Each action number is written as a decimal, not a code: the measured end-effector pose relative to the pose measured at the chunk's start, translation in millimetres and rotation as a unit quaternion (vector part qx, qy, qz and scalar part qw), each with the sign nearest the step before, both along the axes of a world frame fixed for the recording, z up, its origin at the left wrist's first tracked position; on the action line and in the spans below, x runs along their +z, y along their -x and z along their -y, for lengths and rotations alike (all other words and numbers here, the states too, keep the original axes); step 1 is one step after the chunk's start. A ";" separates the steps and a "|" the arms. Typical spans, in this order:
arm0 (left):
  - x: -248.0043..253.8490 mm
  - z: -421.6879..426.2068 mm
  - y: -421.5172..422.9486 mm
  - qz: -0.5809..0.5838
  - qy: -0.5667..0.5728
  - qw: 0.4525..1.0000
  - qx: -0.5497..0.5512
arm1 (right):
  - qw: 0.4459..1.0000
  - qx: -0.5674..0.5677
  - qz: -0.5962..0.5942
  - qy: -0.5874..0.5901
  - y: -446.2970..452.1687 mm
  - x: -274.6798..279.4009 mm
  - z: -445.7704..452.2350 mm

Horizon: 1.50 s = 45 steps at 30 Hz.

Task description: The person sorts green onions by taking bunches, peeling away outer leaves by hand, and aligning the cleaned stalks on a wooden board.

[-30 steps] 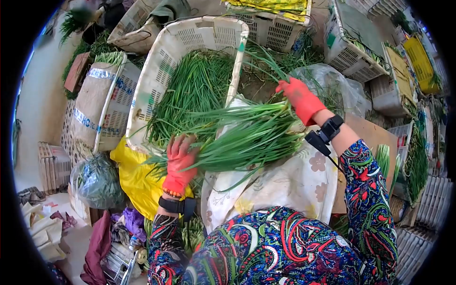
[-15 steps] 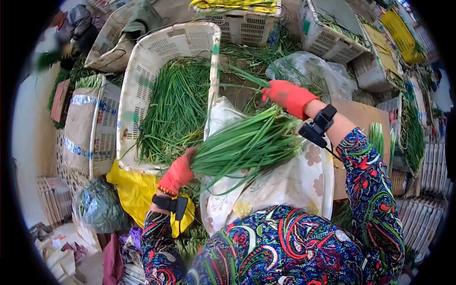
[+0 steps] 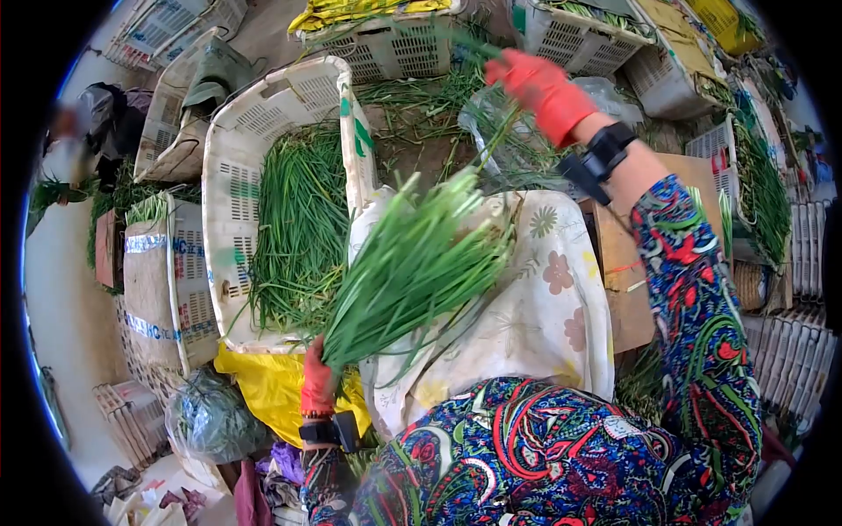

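Observation:
My left hand [image 3: 317, 379], in a red glove, is closed round the leafy end of a large bunch of green stalks [image 3: 412, 267]. The pale stalk ends fan out to the upper right above the flower-patterned cloth [image 3: 548, 289] on my lap. My right hand [image 3: 542, 95], also red-gloved, is raised beyond the cloth, with its fingers pinched on a few green strands [image 3: 469, 42] that are smeared by motion. To the left of the bunch, more green stalks [image 3: 303, 228] lie inside a white crate [image 3: 210, 219].
A yellow sheet [image 3: 272, 390] and a plastic bag of greens [image 3: 210, 416] lie at lower left. Clear plastic [image 3: 491, 131] and loose strands are on the floor ahead. A brown board [image 3: 627, 298] is at right. More crates stand around, and a person [image 3: 101, 123] is at upper left.
My right hand has moved up and away from the bunch with the strands. My left hand has lowered, and the bunch now tilts more steeply. The view has shifted.

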<state>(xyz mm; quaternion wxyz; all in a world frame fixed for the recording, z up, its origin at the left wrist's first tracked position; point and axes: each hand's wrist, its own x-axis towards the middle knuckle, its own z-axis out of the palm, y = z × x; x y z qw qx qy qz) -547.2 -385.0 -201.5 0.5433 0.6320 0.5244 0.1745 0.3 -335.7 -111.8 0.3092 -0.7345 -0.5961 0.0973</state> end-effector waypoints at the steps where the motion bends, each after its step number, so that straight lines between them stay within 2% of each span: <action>1: -12.2 2.6 18.9 0.135 0.206 0.960 0.133 | 1.000 -0.026 0.008 -0.009 -19.6 6.8 4.1; 2: -27.4 8.3 33.3 0.060 0.112 0.988 0.083 | 0.964 -0.146 0.123 0.183 -28.5 27.6 0.3; 3: -41.3 13.6 46.5 -0.020 0.017 0.999 0.029 | 0.950 -0.171 0.221 0.142 -50.1 11.2 8.5; 4: -33.6 14.1 42.1 -0.098 -0.080 0.992 -0.028 | 0.933 -0.190 0.252 0.170 -53.0 10.3 15.2; 5: -26.3 22.3 34.4 -0.046 -0.072 0.996 0.000 | 0.956 -0.151 0.196 0.156 -49.8 3.5 16.0; 7: -19.1 23.8 27.9 -0.041 -0.086 0.995 0.014 | 0.991 -0.024 0.040 0.126 -17.0 -1.9 22.8; 8: -16.7 22.5 25.1 -0.038 -0.093 0.995 0.018 | 0.991 0.060 -0.062 0.107 7.0 -5.9 22.4; 9: -13.3 20.6 22.9 0.015 -0.032 0.998 0.055 | 0.980 0.091 -0.116 0.133 36.1 3.1 22.5; 10: -8.1 17.9 21.5 -0.021 -0.066 0.997 0.021 | 0.965 0.120 -0.173 0.158 62.3 10.8 21.6; 12: 2.5 11.8 20.5 -0.092 -0.132 0.986 -0.051 | 0.946 0.206 -0.193 0.162 89.3 4.2 19.3; 13: 6.0 9.7 20.0 -0.119 -0.187 0.972 -0.081 | 0.928 0.245 -0.177 0.219 95.4 -2.2 12.6; 15: 9.9 11.6 13.0 -0.052 -0.185 0.979 -0.061 | 0.891 0.308 -0.160 0.292 110.3 -15.1 -1.4; 16: 10.1 12.6 10.9 -0.018 -0.184 0.982 -0.046 | 0.899 0.287 -0.151 0.294 111.4 -18.1 -1.8; 18: 3.3 11.9 18.0 -0.069 -0.210 0.972 -0.079 | 0.910 0.250 -0.130 0.305 118.5 -23.9 -1.1; 20: -5.5 12.8 25.4 -0.118 -0.230 0.960 -0.113 | 0.932 0.258 -0.084 0.239 119.3 -35.0 -5.4; 21: 2.5 16.7 9.8 -0.042 -0.078 0.996 -0.004 | 0.941 0.256 -0.067 0.213 118.6 -33.4 -5.3; 23: 8.5 16.1 2.1 -0.053 -0.075 0.996 -0.024 | 0.954 0.248 -0.042 0.161 113.7 -32.4 -5.4; 25: 15.9 15.7 -5.5 -0.038 -0.054 0.997 -0.034 | 0.963 0.212 -0.025 0.164 102.7 -30.3 -7.0; 27: -1.6 16.0 7.5 -0.009 -0.025 1.000 -0.017 | 0.972 0.177 -0.009 0.155 83.4 -28.7 -7.6; 28: -4.9 16.2 10.1 0.005 -0.010 1.000 -0.008 | 0.980 0.115 0.044 0.159 71.9 -23.9 -6.5; 29: -7.3 17.0 12.1 -0.002 0.000 1.000 -0.006 | 0.986 0.099 0.077 0.113 49.4 -27.2 -5.7; 30: -7.0 18.1 11.8 -0.008 0.009 1.000 -0.002 | 0.996 0.060 0.057 0.025 20.6 -37.3 -3.5; 31: -6.9 19.6 12.0 -0.016 0.019 1.000 0.002 | 0.995 0.040 0.086 -0.032 -10.1 -33.8 7.5; 32: -7.8 20.7 11.8 -0.021 -0.012 1.000 -0.008 | 0.992 -0.118 0.022 0.026 -30.6 -26.0 11.5; 33: -9.0 22.0 11.0 -0.026 -0.042 0.999 -0.018 | 0.981 -0.157 -0.040 0.107 -54.8 -9.4 26.2; 34: -10.1 23.2 10.6 -0.030 -0.072 0.997 -0.029 | 0.950 -0.212 0.175 0.147 -82.8 -22.5 31.3; 36: -22.5 22.9 15.9 -0.032 -0.090 0.995 -0.016 | 0.944 -0.205 0.256 -0.034 -90.4 -42.7 39.8; 37: -21.3 23.6 14.3 -0.032 -0.097 0.995 -0.018 | 0.990 -0.111 0.089 -0.006 -67.1 -35.6 42.1; 38: -17.6 23.3 12.9 -0.033 -0.103 0.994 -0.024 | 0.996 -0.016 -0.084 0.024 -22.4 -22.4 47.4; 39: -5.1 22.3 1.5 -0.041 -0.084 0.995 -0.021 | 0.915 0.015 -0.374 0.151 31.0 7.0 56.9; 40: -0.1 22.8 -3.0 -0.032 -0.036 0.999 0.011 | 0.855 0.020 -0.448 0.260 70.1 17.8 61.0; 42: 8.0 24.4 -6.5 -0.021 0.057 0.995 0.076 | 0.833 0.055 -0.430 0.345 122.3 -0.6 62.8; 43: 11.5 26.6 -9.4 -0.022 -0.060 0.998 -0.003 | 0.834 0.066 -0.451 0.311 140.2 -9.8 64.1; 45: 15.3 25.1 -5.8 -0.073 -0.104 0.991 -0.038 | 0.848 0.041 -0.444 0.287 160.1 -31.2 59.9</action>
